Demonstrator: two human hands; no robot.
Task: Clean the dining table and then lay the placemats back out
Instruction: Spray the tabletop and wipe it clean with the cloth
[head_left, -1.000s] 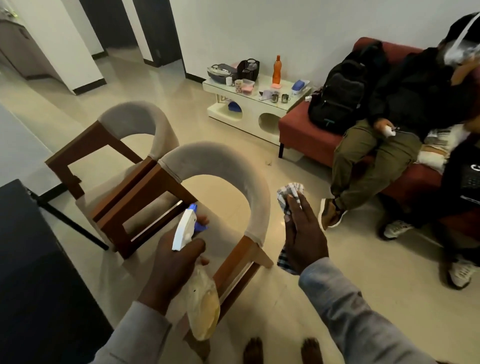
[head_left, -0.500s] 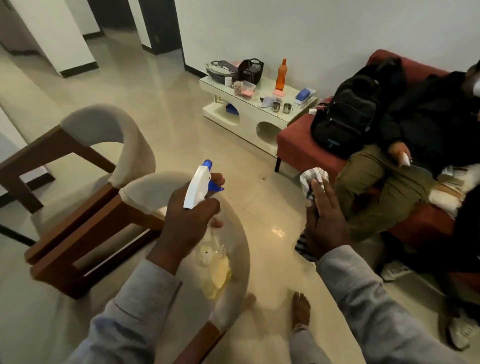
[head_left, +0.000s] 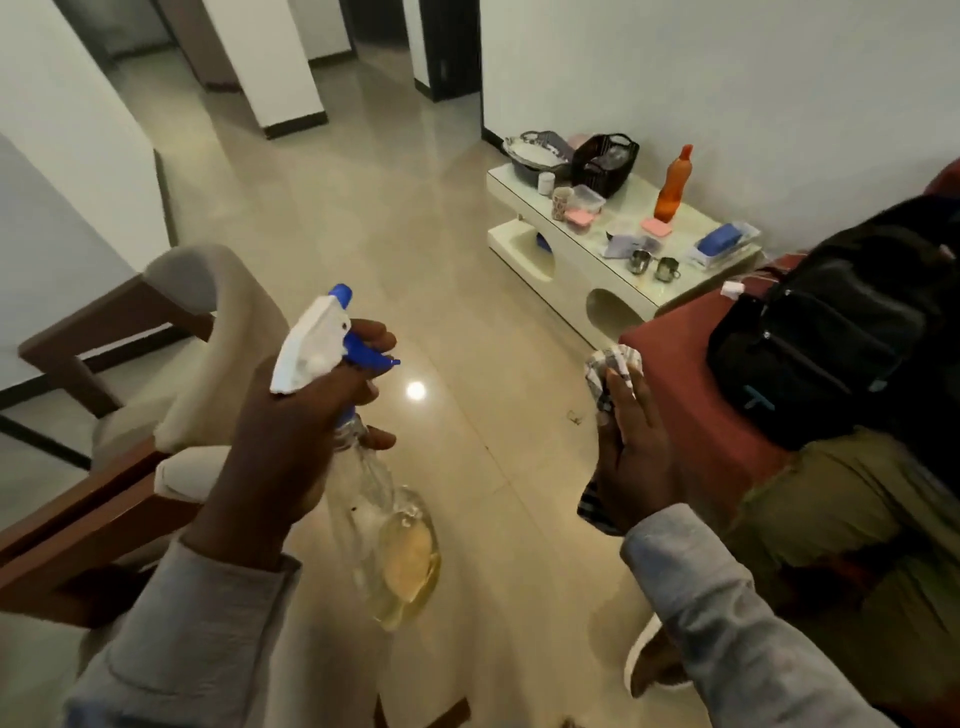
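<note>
Hands are carrying supplies for wiping: left hand (head_left: 291, 441) is gripping spray bottle (head_left: 374, 499); right hand (head_left: 631, 457) is clutching cloth (head_left: 608, 374).

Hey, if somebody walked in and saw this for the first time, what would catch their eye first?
Front and centre, the left hand grips a clear spray bottle with a white and blue trigger head, yellowish liquid low inside. To its right, the right hand holds a checked cloth. Farther back, an orange bottle stands on a low white table by the wall.

One spray bottle (head_left: 358, 467), one checked cloth (head_left: 610, 371) — two small metal cups (head_left: 653, 264), one orange bottle (head_left: 674, 186).
</note>
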